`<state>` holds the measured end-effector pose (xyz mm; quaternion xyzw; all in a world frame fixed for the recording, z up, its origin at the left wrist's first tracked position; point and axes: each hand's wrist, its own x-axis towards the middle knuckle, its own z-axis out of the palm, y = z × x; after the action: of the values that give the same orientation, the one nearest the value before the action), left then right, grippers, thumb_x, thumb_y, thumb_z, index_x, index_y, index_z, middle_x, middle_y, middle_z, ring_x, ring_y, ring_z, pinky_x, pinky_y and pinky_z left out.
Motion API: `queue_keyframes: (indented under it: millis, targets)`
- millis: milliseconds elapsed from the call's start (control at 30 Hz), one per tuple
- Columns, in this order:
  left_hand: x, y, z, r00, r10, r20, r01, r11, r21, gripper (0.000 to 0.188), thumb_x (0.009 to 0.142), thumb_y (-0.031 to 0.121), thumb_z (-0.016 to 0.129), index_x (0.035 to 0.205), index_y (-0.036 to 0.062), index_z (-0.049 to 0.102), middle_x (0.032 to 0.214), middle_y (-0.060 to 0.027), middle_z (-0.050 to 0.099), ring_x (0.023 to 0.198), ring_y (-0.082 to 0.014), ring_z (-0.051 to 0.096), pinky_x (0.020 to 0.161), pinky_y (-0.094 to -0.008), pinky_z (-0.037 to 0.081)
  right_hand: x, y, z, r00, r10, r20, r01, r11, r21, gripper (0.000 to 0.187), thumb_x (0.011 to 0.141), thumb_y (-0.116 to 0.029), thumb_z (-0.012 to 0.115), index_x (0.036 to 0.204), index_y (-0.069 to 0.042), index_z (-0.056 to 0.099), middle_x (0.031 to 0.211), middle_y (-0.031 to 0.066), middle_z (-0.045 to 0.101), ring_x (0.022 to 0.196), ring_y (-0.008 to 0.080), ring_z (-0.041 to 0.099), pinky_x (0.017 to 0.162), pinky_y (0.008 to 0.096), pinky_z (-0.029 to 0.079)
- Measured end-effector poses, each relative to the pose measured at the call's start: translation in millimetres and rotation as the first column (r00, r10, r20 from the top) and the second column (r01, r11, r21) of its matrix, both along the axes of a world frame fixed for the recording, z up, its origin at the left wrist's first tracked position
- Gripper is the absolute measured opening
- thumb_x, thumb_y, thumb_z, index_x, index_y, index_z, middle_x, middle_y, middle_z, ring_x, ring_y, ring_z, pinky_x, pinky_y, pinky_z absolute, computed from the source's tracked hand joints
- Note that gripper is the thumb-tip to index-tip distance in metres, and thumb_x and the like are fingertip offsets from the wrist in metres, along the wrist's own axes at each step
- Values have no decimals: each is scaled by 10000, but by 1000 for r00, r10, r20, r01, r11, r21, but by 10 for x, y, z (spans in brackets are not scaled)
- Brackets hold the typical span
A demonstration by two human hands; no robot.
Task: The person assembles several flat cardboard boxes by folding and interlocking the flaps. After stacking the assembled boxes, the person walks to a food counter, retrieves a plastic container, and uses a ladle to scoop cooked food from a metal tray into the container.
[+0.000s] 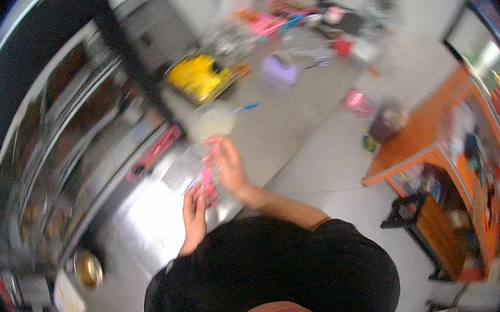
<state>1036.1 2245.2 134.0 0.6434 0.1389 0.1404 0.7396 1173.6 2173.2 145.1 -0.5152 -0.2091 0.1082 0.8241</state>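
Note:
Over the edge of the shiny metal work surface [146, 218], both my hands are close together, blurred by motion. My left hand [193, 217] has its fingers closed at the lower end of a small pink-and-red thing [205, 191]. Farther out, the bent fingers of my right hand [229, 167] close at its upper end. The blur hides what kind of thing it is. A round pale dish [214, 123] sits just beyond my right fingertips. Beside my hands lies a greyish flat piece [183, 167], perhaps a clear sheet.
A red-and-black tool [162, 147] lies to the left, by a dark machine frame [130, 76]. Farther off are a yellow container [202, 78], a purple box [279, 71] and a colourful heap [276, 22]. An orange shelf unit [410, 136] stands right; a golden bowl [88, 270] is lower left.

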Motion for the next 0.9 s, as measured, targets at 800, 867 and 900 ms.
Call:
queue_keyframes:
  millis: [800, 867, 900]
  targets:
    - [495, 1459, -1055, 809, 588, -5, -315, 441, 840, 300, 902, 317, 553, 980, 48, 662, 994, -114, 619, 924, -294, 518, 821, -379, 402, 310, -687, -763, 513, 851, -116, -221, 1, -975, 342, 904, -326, 510, 1113, -71, 604, 872, 223, 641, 830, 386, 617, 747, 441, 476]
    - [484, 1495, -1007, 773, 634, -1, -303, 371, 878, 309, 893, 330, 566, 1015, 60, 653, 1059, -102, 603, 972, -294, 499, 836, -368, 394, 308, -486, -735, 580, 814, 22, -168, 146, -975, 340, 896, -271, 509, 1178, -91, 566, 830, 217, 635, 778, 390, 615, 717, 451, 476]
    - [456, 1532, -963, 766, 641, -48, -311, 436, 845, 296, 877, 315, 590, 1038, 71, 637, 1112, -102, 583, 1022, -278, 485, 880, -358, 364, 281, -355, -647, 595, 802, 48, -114, 144, -983, 359, 882, -243, 511, 1212, -102, 538, 815, 210, 635, 762, 385, 617, 698, 456, 477]
